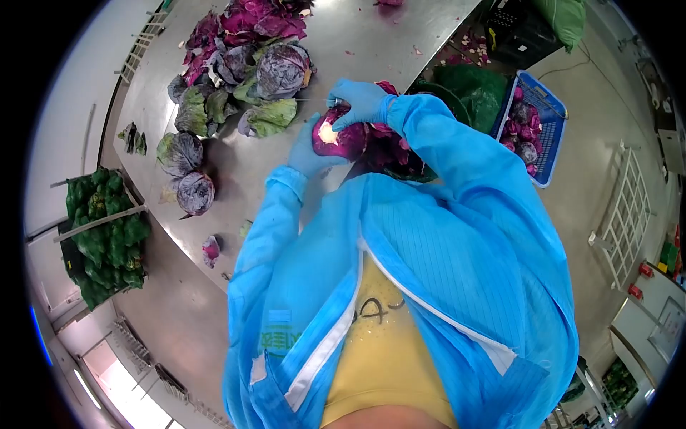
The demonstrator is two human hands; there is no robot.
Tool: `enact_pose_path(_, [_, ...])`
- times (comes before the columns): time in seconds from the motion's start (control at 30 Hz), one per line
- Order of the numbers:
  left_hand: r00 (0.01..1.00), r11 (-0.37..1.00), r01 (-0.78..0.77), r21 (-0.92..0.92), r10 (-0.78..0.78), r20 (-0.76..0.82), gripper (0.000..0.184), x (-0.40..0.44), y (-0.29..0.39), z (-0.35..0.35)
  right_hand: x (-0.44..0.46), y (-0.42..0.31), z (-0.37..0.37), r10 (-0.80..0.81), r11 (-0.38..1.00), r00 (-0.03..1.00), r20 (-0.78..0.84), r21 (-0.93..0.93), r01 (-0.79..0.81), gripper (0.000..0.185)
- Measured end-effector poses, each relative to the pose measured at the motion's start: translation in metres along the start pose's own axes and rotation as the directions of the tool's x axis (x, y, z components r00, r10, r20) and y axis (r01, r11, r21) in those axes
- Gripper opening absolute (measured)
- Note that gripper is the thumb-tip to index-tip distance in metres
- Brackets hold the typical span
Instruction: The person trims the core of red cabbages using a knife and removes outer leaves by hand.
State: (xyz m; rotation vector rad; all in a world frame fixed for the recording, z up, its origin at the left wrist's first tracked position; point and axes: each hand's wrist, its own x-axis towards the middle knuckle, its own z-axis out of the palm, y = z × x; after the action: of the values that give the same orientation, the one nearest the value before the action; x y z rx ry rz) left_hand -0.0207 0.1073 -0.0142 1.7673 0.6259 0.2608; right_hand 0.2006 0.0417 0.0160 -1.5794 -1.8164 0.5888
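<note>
My left hand [309, 151], in a blue glove, grips a peeled red cabbage [349, 145] from its left side. The pale cut stem end of that cabbage faces up. My right hand [359, 104], gloved too, is closed just above the cabbage, its fingertips near the stem end. From its curled fingers a thin knife [306, 99] seems to jut to the left; most of it is hidden. Loose purple leaves [389, 146] lie in a dark container right of the cabbage, below the table edge. An unpeeled red cabbage [283, 70] rests among outer leaves to the upper left.
Two more cabbages [180, 154] and a leaf pile [261, 21] lie on the metal table [343, 43]. A blue crate [547, 154] of peeled cabbages stands on the floor at right, near a black crate [522, 39]. Green net sacks [107, 229] fill a rack at left.
</note>
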Motion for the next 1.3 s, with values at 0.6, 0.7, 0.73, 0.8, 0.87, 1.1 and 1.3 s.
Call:
enact_pose_path(0.6, [0.997,0.991,0.051,0.126,-0.044,-0.062,0.123,0.002,0.0,-0.007,-0.041,0.035,-0.017,-0.019,0.959,0.963,-0.268,-0.278,-0.058,0.012])
enact_pose_path(0.7, [0.998,0.984,0.045,0.173,-0.035,-0.059,0.124,-0.001,0.003,-0.004,-0.038,0.025,-0.014,0.234,0.936,0.881,-0.411,-0.151,-0.319,0.02])
enact_pose_path(0.73, [0.998,0.974,0.031,0.223,-0.019,-0.053,0.124,0.0,0.003,-0.004,-0.036,0.021,-0.012,0.284,0.909,0.822,-0.494,-0.135,-0.395,0.024])
enact_pose_path(0.8, [0.999,0.975,0.028,0.22,-0.02,-0.04,0.125,0.0,0.002,-0.002,-0.034,0.006,0.001,0.229,0.955,0.773,-0.591,-0.015,-0.295,0.034])
enact_pose_path(0.87, [0.997,0.994,0.054,0.099,-0.049,-0.06,0.127,-0.006,0.006,0.001,-0.033,-0.008,0.016,0.423,0.899,0.779,-0.463,0.323,-0.297,0.038])
enact_pose_path(1.1, [0.994,0.997,-0.059,0.049,0.063,-0.086,0.123,-0.01,-0.021,0.002,-0.062,-0.011,0.038,0.6,0.618,0.8,-0.011,0.642,-0.454,0.036])
enact_pose_path(1.3, [0.995,0.99,-0.003,-0.14,-0.01,-0.098,0.119,-0.017,-0.013,0.009,-0.065,-0.004,0.033,0.422,0.895,0.879,-0.224,0.261,-0.363,0.026])
